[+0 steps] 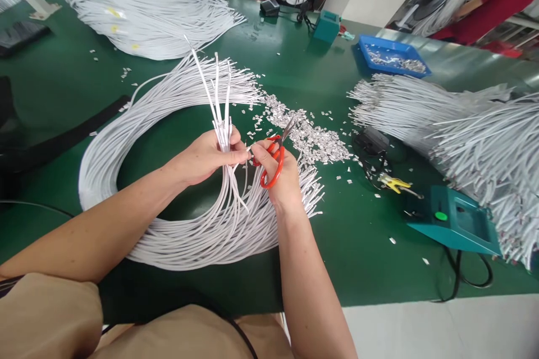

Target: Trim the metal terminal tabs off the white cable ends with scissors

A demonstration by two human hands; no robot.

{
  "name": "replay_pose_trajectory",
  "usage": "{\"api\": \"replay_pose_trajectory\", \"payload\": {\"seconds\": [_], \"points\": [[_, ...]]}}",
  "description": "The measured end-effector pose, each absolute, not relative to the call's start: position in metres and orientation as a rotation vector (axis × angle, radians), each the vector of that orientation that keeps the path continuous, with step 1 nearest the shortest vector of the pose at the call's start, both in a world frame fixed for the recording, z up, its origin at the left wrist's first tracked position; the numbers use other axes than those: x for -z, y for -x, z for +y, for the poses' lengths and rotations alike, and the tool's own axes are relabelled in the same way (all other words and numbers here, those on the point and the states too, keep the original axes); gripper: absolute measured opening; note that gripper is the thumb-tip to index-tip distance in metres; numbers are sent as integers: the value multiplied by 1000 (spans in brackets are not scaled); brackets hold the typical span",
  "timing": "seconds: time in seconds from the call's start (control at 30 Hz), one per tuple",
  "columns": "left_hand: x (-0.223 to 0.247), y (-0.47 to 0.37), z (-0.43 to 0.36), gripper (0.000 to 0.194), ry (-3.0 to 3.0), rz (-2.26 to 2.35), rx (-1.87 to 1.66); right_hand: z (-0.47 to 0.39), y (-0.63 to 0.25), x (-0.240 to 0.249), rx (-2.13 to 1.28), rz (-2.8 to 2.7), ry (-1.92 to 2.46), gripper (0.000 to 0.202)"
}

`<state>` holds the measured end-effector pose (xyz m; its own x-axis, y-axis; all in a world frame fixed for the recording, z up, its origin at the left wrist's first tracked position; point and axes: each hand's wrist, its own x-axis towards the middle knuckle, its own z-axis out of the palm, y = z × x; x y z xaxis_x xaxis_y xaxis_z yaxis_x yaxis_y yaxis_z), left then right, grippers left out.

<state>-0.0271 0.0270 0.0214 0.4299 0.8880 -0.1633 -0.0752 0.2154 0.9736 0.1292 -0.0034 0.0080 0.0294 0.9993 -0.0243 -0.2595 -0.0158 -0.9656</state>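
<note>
My left hand [210,156] is closed round a small bunch of white cables [223,129], whose ends stick up above the fist. My right hand [285,176] grips red-handled scissors [273,171], their blades pointing up and away to the right. Thumb and fingertips of both hands come together at a thin cable end between them; what exactly they pinch there is too small to tell. Under my hands a large curved bundle of white cables [99,162] lies on the green table [337,269], both of its ends turned to the right.
Small silvery scraps [315,137] are heaped beyond the scissors. A blue tray [393,56] holds more bits. Further cable bundles [143,5] lie at the back left and right. A teal machine [455,219] with a green button and yellow-handled pliers [394,183] are at the right. Two people are beyond the table.
</note>
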Motion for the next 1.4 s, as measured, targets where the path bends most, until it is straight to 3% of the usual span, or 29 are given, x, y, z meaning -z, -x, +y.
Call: {"api": "replay_pose_trajectory", "payload": {"seconds": [0.13, 0.33, 0.43, 0.5, 0.8, 1.1, 1.4], "points": [[-22, 27, 27, 32, -1143, 891, -816, -4, -128, -9, -1331, -990, 1047, 10], [-19, 27, 29, 34, -1109, 912, -889, -8, -130, -15, -1299, -1115, 1020, 22], [-18, 28, 30, 27, -1097, 923, -903, -6, -129, -12, -1157, -977, 1124, 26], [-16, 28, 29, 35, -1097, 924, -892, -4, -129, -8, -1065, -946, 1279, 22], [-13, 31, 31, 49, -1153, 927, -843, -3, -135, 8, -610, -1537, 1580, 14], [-16, 29, 28, 49, -1275, 977, -887, -5, -132, -4, -1036, -1184, 1356, 15], [-18, 29, 26, 46, -1361, 1058, -888, -6, -132, -8, -1032, -1236, 1308, 14]]}}
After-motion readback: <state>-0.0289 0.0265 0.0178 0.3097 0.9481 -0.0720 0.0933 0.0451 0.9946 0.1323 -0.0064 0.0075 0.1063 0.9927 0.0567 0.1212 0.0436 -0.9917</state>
